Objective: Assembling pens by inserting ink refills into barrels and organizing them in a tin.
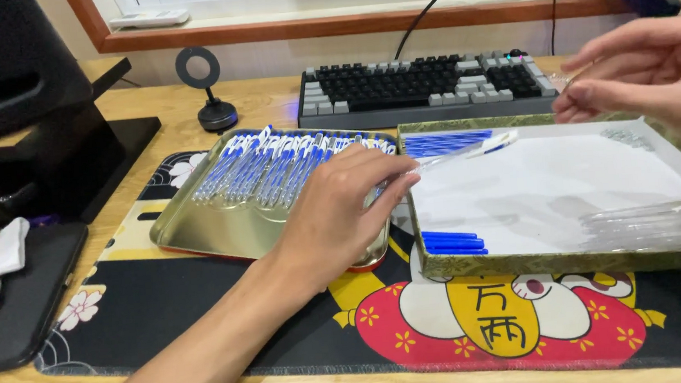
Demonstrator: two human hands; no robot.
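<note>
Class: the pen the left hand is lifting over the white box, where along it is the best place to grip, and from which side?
Grip the pen mid-barrel, coming from the tray side as the left hand does: it lies nearly level, its clear barrel long, thin and free, blue-and-white cap end pointing away.

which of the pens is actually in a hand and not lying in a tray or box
The clear pen with the white-and-blue cap, held by the left hand over the edge of the white-lined box. The other pens lie in a row in the metal tray.

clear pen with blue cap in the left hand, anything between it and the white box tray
Nothing visible: the left hand holds the clear pen with blue cap already over the white box tray, above bare lining.
</note>
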